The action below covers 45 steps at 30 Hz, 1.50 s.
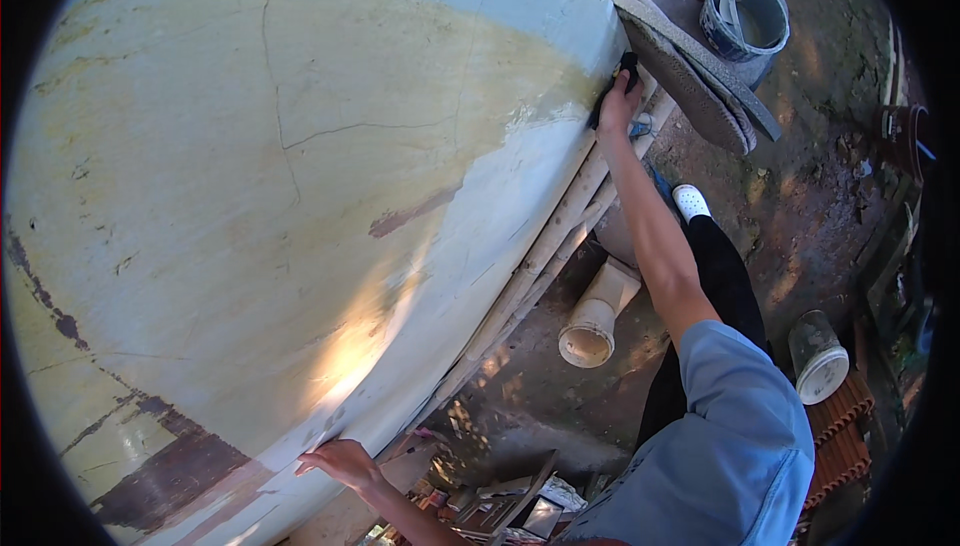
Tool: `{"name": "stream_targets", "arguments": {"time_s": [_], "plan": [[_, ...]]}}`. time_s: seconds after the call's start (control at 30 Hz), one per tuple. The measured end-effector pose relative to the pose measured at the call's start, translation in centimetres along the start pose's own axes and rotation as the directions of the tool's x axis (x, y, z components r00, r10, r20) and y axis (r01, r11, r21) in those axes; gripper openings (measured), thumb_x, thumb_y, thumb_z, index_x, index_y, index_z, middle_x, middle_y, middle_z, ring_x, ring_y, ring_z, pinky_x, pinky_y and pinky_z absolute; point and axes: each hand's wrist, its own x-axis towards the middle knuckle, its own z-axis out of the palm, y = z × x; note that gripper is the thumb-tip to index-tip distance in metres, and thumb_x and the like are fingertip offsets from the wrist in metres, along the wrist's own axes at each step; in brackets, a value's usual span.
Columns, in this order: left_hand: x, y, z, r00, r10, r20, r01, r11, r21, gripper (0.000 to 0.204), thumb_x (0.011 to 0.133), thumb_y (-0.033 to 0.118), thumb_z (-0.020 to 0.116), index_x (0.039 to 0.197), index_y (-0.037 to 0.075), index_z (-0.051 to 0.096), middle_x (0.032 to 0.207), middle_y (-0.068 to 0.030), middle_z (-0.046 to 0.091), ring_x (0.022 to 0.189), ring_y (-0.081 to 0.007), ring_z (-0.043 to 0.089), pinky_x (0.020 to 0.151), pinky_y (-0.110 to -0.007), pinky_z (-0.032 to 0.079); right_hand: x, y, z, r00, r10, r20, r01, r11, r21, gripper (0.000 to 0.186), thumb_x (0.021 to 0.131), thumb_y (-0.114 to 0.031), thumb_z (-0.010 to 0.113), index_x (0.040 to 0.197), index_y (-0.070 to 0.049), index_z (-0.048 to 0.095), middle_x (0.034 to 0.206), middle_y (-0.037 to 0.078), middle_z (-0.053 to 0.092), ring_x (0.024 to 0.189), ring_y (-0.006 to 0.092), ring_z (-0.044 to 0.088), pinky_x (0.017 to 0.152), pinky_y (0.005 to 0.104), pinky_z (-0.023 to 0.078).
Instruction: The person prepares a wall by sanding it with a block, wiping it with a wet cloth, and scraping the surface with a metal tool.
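A large wall (330, 126) fills the left, with blue, yellowed and pale paint, thin cracks and bare brown patches. At its far right edge my right hand (620, 104) is closed around a black object (613, 89), pressed flat against the pale paint; its exact kind is partly hidden by my fingers. Lower left, my left hand (342, 463) rests at the wall's pale lower strip, fingers stretched out and holding nothing. Long light poles (545, 251) run along the wall's edge below my right arm.
Grey slabs (690, 71) lean beyond my right hand, with a bucket (745, 11) behind them. Below stand a cream pipe-shaped container (590, 331) and another white-ended container (820, 361) beside orange tiles (840, 426). Mixed scraps (520, 501) lie at the bottom.
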Motion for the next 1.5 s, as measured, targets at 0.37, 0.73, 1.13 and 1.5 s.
{"name": "stream_targets", "arguments": {"time_s": [0.37,0.73,1.13,1.5], "plan": [[0.2,-1.1,0.7,0.977,0.151,-0.153,-0.137,0.986,0.1,0.071,0.099,0.059,0.04,0.149,0.014,0.02,0.155,0.0014,0.021,0.139,-0.0117,0.023,0.12,-0.033,0.006,-19.4,-25.0,2.6,0.865,-0.457,0.208,0.397,0.876,0.276,0.039,0.096,-0.013,0.056,0.135,-0.007,0.05,0.104,0.008,0.052,0.094,0.0227,0.048,0.089,0.0345,0.035],[0.3,0.0,-1.0,0.991,0.025,0.134,-0.019,0.999,-0.047,0.054,0.102,0.054,0.039,0.135,0.012,0.044,0.143,0.0003,0.043,0.131,-0.0139,0.037,0.117,-0.034,0.016,-1.5,0.4,-0.6,0.999,0.007,0.044,-0.01,0.998,0.068,0.04,0.102,-0.03,0.049,0.13,-0.002,0.047,0.118,0.017,0.059,0.108,0.0268,0.056,0.097,0.036,0.04],[0.1,-1.2,-0.1,0.98,0.127,-0.151,-0.091,0.97,0.226,0.091,0.096,0.065,0.04,0.155,0.019,-0.013,0.161,-0.0035,-0.017,0.147,-0.0088,-0.014,0.119,-0.039,-0.007,-27.7,-25.3,1.8,0.984,0.04,0.171,-0.079,0.971,0.226,0.04,0.102,-0.026,0.049,0.138,-0.008,0.045,0.125,0.011,0.051,0.116,0.0246,0.048,0.103,0.0415,0.029],[1.0,-4.2,-2.3,0.981,0.12,-0.154,-0.072,0.955,0.288,0.092,0.098,0.064,0.036,0.15,0.019,-0.027,0.154,-0.0103,-0.038,0.142,-0.0152,-0.032,0.116,-0.039,-0.015,-34.5,-29.3,0.5,0.707,-0.663,0.248,0.63,0.749,0.205,0.056,0.08,0.001,0.063,0.134,-0.01,0.052,0.106,0.011,0.05,0.099,0.0265,0.044,0.093,0.04,0.03]]}}
